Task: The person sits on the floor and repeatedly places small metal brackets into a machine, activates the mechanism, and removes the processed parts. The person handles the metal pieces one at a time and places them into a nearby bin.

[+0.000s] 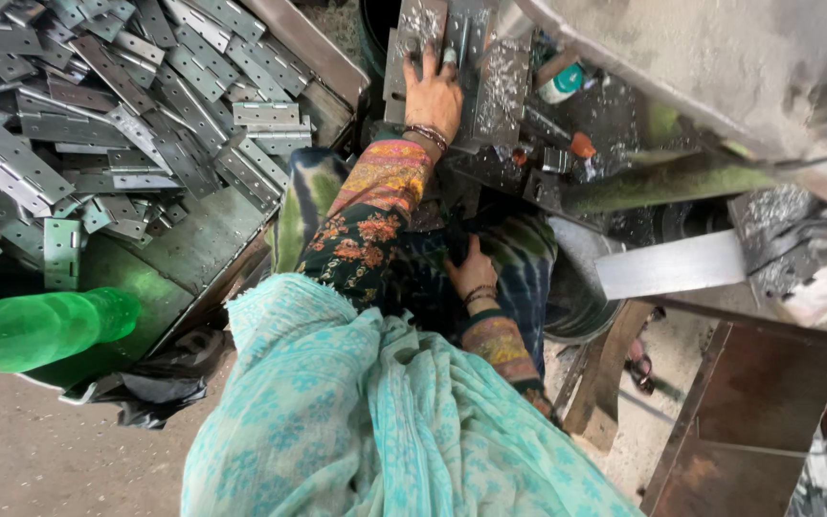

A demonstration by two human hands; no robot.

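My left hand (435, 94) reaches forward and lies flat on a grey metal plate (412, 57) on the machine bed, which is strewn with metal shavings. Its fingers are apart, and a narrow metal strip (458, 38) stands beside them. My right hand (472, 271) rests low on the dark tie-dyed cloth over my lap, its fingertips tucked into the folds, with nothing visible in it. Both wrists wear bangles and the sleeves are floral. A teal scarf (356, 421) covers my front.
A large pile of grey metal hinges (126, 105) fills a tray on the left. A green plastic bottle (45, 328) lies at its near edge. The grey machine body (720, 67) looms at the upper right. A steel bowl (581, 287) and a wooden stool (605, 383) sit to the right.
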